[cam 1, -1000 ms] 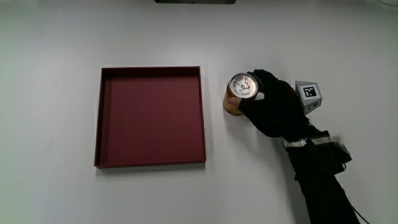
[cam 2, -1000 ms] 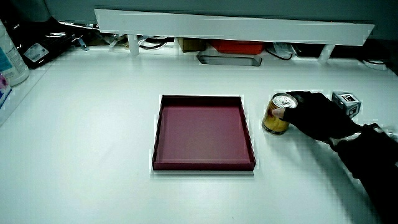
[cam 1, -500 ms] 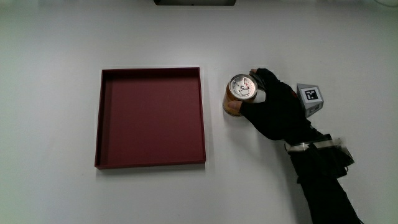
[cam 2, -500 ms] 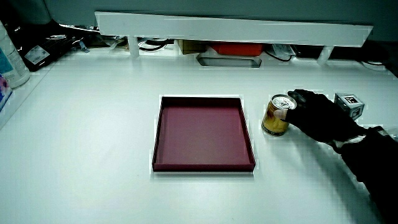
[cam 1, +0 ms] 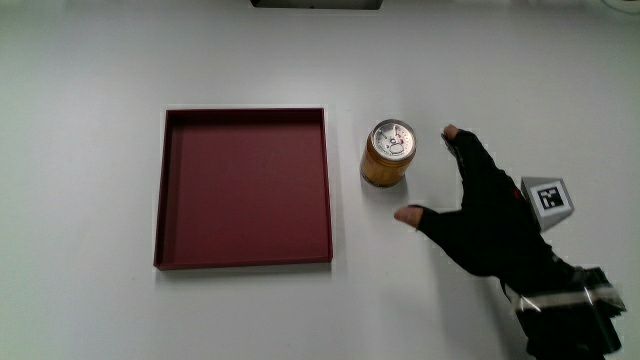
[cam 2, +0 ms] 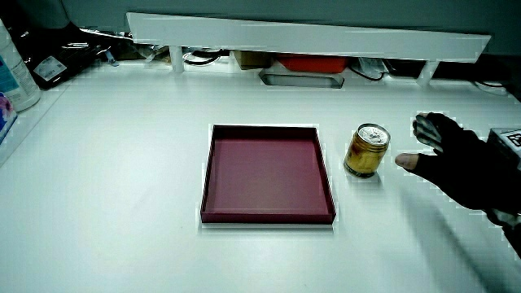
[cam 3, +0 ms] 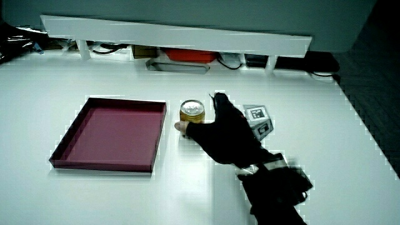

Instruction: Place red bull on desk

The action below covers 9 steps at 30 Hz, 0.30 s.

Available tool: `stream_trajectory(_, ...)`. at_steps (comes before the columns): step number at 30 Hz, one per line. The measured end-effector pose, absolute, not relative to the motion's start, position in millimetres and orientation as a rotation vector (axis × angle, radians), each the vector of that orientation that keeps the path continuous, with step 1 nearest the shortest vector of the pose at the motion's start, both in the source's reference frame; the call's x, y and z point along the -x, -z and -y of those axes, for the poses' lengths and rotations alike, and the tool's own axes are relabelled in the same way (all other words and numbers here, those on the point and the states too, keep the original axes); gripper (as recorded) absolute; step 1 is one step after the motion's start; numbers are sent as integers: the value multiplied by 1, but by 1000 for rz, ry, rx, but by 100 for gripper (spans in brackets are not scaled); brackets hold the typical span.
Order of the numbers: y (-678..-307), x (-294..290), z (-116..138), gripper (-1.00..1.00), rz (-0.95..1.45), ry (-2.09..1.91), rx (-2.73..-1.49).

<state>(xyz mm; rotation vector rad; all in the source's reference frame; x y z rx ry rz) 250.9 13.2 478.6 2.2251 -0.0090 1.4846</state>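
A gold-coloured can point(cam 1: 388, 154) with a silver lid stands upright on the white table beside the dark red tray point(cam 1: 242, 255). It shows in both side views point(cam 2: 367, 150) point(cam 3: 192, 114). The gloved hand point(cam 1: 478, 212) is beside the can, a little nearer to the person, and no longer touches it. Its fingers are spread and hold nothing. The hand also shows in both side views point(cam 2: 460, 167) point(cam 3: 228, 132). The patterned cube point(cam 1: 548, 197) sits on its back.
The shallow red tray point(cam 2: 268, 213) point(cam 3: 100, 164) has nothing in it. A low white partition point(cam 2: 309, 35) stands along the table's edge farthest from the person, with cables and a metal tray under it. A bottle point(cam 2: 15, 77) stands at the table's edge.
The hand has let go of the can and drawn back toward the person, its fingers spreading. The can stays upright where it was beside the tray.
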Motion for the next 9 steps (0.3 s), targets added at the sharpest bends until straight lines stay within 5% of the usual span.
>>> stream_trajectory(9,-435,-256,-54,-100,69,-1549,-2275)
